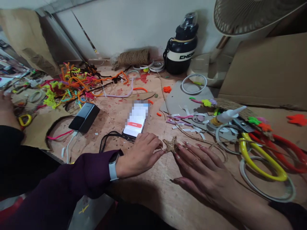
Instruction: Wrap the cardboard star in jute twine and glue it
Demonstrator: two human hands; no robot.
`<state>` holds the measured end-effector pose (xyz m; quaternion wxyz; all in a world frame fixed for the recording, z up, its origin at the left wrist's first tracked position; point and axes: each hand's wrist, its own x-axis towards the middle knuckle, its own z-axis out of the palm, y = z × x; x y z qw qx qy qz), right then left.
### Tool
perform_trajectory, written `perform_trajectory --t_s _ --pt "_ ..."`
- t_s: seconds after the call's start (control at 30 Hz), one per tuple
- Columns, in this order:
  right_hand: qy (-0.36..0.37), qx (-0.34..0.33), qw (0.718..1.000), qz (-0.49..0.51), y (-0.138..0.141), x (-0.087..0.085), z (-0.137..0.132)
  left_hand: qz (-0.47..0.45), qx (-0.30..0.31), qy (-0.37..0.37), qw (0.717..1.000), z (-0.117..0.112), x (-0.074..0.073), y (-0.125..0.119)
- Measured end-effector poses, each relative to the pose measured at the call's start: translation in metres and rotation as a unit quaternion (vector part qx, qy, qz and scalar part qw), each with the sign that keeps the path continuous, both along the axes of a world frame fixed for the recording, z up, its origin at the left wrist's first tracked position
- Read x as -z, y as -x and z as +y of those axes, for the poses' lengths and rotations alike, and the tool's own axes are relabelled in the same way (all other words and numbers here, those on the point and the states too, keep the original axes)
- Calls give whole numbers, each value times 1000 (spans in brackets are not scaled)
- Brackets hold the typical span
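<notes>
Star-shaped piece (170, 144), brown and rope-like: lies between the two hands at the near part of the table (153, 188). Whether it rests flat or is slightly raised: cannot tell.

Left hand (140, 155): thumb and forefinger appear to pinch the tip of one arm of the star. Right hand (203, 172): fingers extended, not clenched; foremost fingertips at the star's opposite side, thumb apart from it. How firmly either presses cannot be judged.

Handling notes (judgement): keep the left pinch light but steady, so the star does not turn; use only the right fingertips, evenly, along the edge. Avoid squeezing across the arms, which might bend them. If the surface is tacky, lift fingers slowly.

Close by: phone (134, 130) just beyond the left hand, screen lit, partly blurred out. Loose twine (164, 95) runs past on the right; best kept from snagging the fingers. Glue bottle (224, 117) lies tilted, nozzle up, beyond the right hand; scissors with a yellow handle (277, 176) to its right.

Further out: power bank (92, 118), heaped pipe cleaners (76, 81), twine spool (134, 58), dark drink bottle (180, 60). At far left, another person's hand (5, 105).
</notes>
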<state>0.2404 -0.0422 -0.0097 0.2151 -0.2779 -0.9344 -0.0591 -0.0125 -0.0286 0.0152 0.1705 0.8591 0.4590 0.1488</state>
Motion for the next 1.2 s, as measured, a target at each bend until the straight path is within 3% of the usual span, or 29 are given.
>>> perform_trajectory --t_s 0.13,0.33,0.83,1.03,1.2 --pt "-5 -9 1000 6 -1 0 2 22 -9 29 999 3 1 -7" --pt "12 -1 1000 18 0 2 1 45 -14 10 999 4 4 -14" --pt "1 2 1000 14 0 2 2 4 -49 63 997 9 0 -19" --pt "-9 0 1000 2 -1 3 3 3 -46 4 999 -3 1 -10" --pt "-7 3 1000 -17 -3 5 2 68 34 -129 989 -24 8 0"
